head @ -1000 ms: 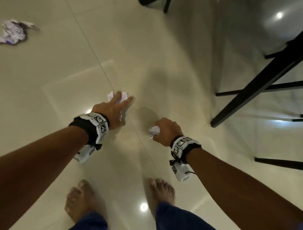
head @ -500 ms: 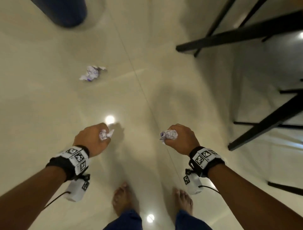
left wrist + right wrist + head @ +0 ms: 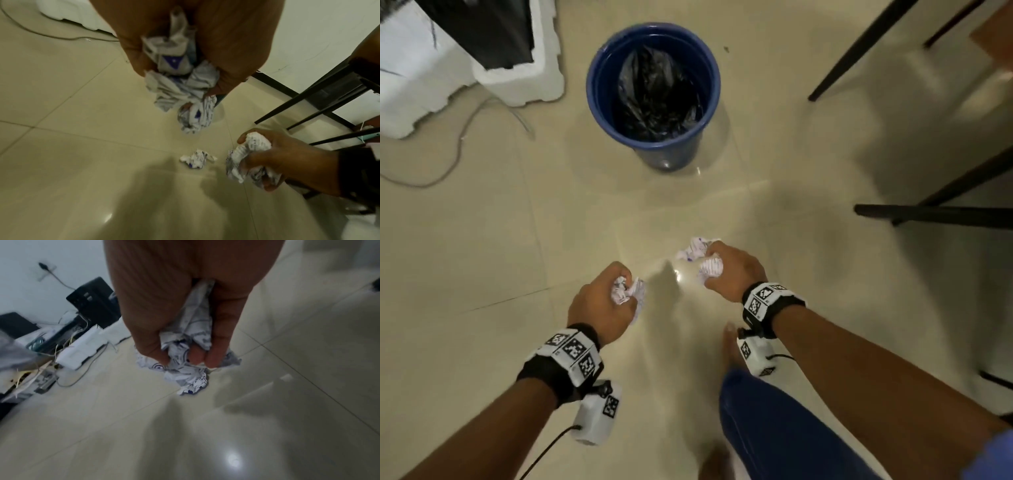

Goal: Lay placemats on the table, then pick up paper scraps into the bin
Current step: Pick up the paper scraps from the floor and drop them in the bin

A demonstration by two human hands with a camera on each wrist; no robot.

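Clutching crumpled printed paper scraps (image 3: 625,291) in our left hand (image 3: 599,305) and right hand (image 3: 732,270), fingers curled tight, we risk loose wads slipping short of the blue plastic bin (image 3: 654,150), well ahead.

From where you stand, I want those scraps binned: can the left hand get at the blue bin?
Probably, with a step: only bare floor lies between the left hand and the blue bin, whose mouth is open.
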